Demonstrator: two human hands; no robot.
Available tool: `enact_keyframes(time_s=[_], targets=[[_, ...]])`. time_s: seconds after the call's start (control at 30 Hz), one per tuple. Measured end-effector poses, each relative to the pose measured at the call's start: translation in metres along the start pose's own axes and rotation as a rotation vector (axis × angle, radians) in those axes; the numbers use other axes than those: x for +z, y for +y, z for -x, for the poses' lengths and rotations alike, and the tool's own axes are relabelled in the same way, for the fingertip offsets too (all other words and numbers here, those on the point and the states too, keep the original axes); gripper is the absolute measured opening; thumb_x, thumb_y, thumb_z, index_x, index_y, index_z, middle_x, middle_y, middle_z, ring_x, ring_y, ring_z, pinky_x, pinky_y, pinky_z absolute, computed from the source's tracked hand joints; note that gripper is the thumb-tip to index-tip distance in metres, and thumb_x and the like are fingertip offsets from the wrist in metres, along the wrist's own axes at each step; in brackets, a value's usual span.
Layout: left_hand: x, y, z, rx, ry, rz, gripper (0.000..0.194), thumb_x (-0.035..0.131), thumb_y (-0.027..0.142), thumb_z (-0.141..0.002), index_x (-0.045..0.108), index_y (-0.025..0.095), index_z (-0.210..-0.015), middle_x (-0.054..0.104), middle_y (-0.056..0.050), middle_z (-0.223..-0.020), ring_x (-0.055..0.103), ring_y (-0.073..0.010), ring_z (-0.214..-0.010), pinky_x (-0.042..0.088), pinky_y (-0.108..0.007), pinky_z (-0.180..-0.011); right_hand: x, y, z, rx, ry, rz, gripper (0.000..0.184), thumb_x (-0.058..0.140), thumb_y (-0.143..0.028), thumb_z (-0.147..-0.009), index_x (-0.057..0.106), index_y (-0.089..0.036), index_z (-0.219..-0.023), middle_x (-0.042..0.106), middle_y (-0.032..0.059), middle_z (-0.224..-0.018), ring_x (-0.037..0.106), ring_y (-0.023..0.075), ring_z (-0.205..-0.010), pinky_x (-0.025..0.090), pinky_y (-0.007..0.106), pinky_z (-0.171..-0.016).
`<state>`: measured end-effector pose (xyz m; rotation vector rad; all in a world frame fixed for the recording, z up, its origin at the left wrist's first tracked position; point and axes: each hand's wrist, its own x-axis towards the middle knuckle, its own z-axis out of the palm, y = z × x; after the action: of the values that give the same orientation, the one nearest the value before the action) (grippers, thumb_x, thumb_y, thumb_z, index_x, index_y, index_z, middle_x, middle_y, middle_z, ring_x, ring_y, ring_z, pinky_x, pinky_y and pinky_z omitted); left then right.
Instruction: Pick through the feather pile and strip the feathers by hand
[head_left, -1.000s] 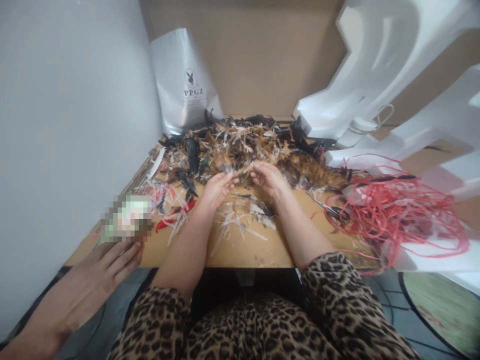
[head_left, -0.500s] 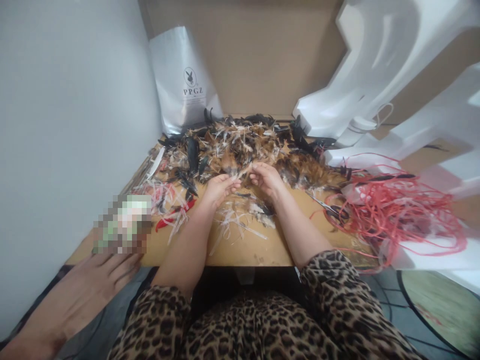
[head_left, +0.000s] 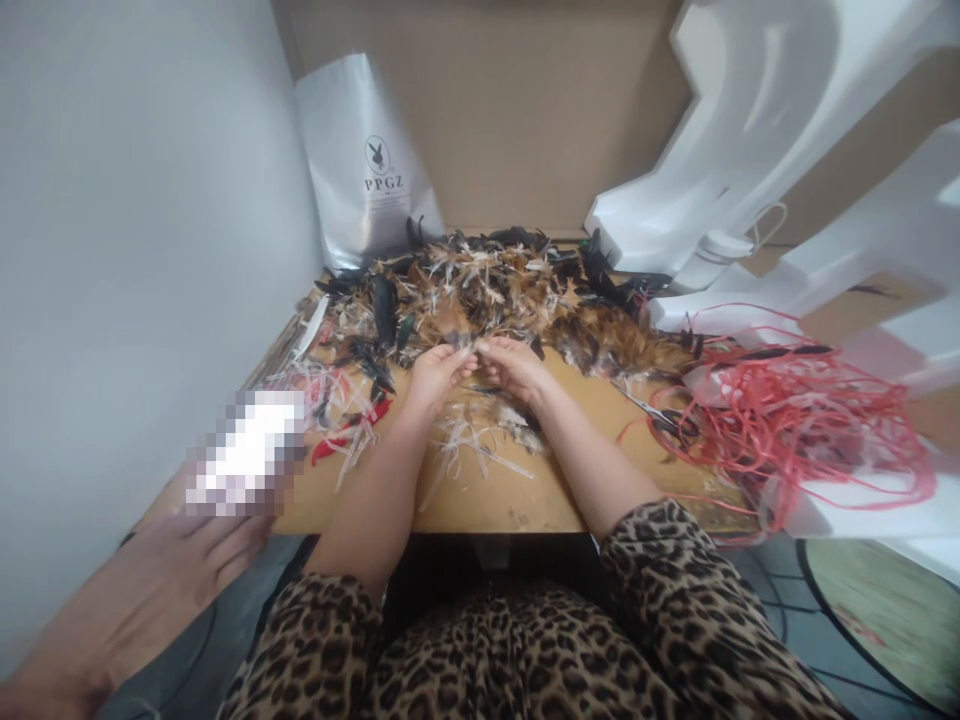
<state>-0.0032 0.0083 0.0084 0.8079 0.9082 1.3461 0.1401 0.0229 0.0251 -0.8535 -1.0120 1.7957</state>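
Over the front edge of a pile of brown and black feathers [head_left: 495,275], my left hand [head_left: 441,374] and my right hand [head_left: 514,368] meet fingertip to fingertip. Both are closed in a pinch on a small pale brown feather, mostly hidden by the fingers now. Just below my hands, thin white plastic strips [head_left: 465,450] and a few dark feathers lie on the tabletop [head_left: 495,510]. A bundle of brown feathers [head_left: 615,340] rests to the right of my right hand.
Red plastic twine [head_left: 817,420] lies tangled at the right, with scissors [head_left: 660,415] beside it. A silver bag [head_left: 367,170] stands at the back left, a white cup [head_left: 712,260] at the back right. Another person's hand [head_left: 172,560] holds a pixelated object at the left.
My right hand has moved left and slightly down to meet my left hand, closing the gap across which the feather was stretched. The pixelated object has turned brighter.
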Motion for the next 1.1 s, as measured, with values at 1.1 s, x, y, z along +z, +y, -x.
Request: enact_keyframes(time_s=[1.1], targets=[[0.002, -0.002, 0.005, -0.106, -0.085, 0.005, 0.018, 0.073, 0.019, -0.065, 0.06, 0.008, -0.071, 0.065, -0.004, -0.065, 0.059, -0.0055, -0.055, 0.044, -0.015, -0.053, 0.009, 0.011, -0.002, -0.165, 0.193, 0.076, 0.039, 0.08, -0.038, -0.05, 0.048, -0.017, -0.057, 0.047, -0.0068, -0.044, 0.038, 0.0045, -0.039, 0.027, 0.019, -0.041]])
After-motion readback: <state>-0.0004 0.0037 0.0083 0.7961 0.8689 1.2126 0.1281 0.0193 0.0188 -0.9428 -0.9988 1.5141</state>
